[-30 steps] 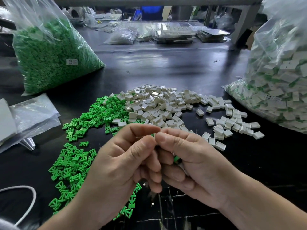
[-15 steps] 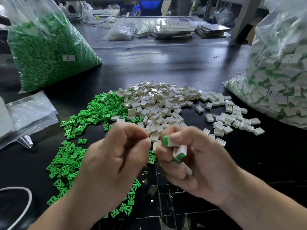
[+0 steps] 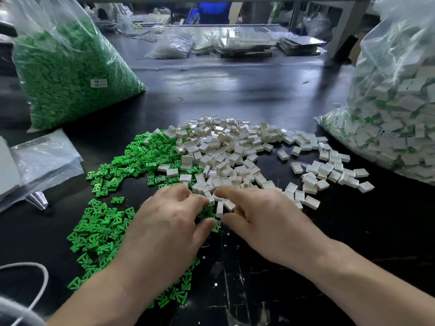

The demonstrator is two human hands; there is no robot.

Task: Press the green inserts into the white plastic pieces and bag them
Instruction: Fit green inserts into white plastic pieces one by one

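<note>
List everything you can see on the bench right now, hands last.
Table: one, black, under everything.
Green inserts: loose pile, green, centre-left.
White plastic pieces: loose pile, white, centre, beside the inserts.
Bag of inserts: one, clear with green fill, far left.
Bag of assembled pieces: one, clear with white-and-green fill, right.
Flat bags: small stack, clear, left edge.
Cord: one, white, near-left corner.
Clutter: bags and trays, far edge.
Left hand: on the green inserts; grip unclear.
Right hand: at the white pile's near edge; grip unclear.

small white label [image 3: 98, 83] on bag of green inserts [image 3: 70, 90], print too blurred to read
</note>
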